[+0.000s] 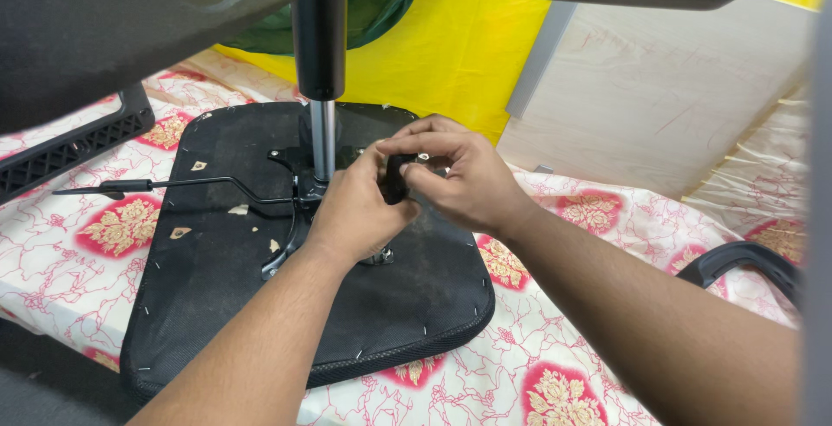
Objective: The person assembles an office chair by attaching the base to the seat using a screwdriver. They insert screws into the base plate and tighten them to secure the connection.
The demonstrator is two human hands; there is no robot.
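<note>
Pinching a small black knob-like part (396, 179) from both sides, the left hand (355, 209) and right hand (459, 179) meet just right of the chrome gas-lift column (322, 136), fingers curled tight on it. That column rises from the upturned black fabric chair seat (260, 296), which lies on the red-and-white flowered bench (598, 339); a thin black lever (173, 185) sticks out to the column's left

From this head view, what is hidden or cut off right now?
- Small black part: mostly covered by the left hand and right hand; its shape is unclear.
- Mechanism plate under the seat base: partly behind both hands.
- Gas lift column: top hidden by a dark blurred panel.
- Armrest: cut off at the right.
</note>
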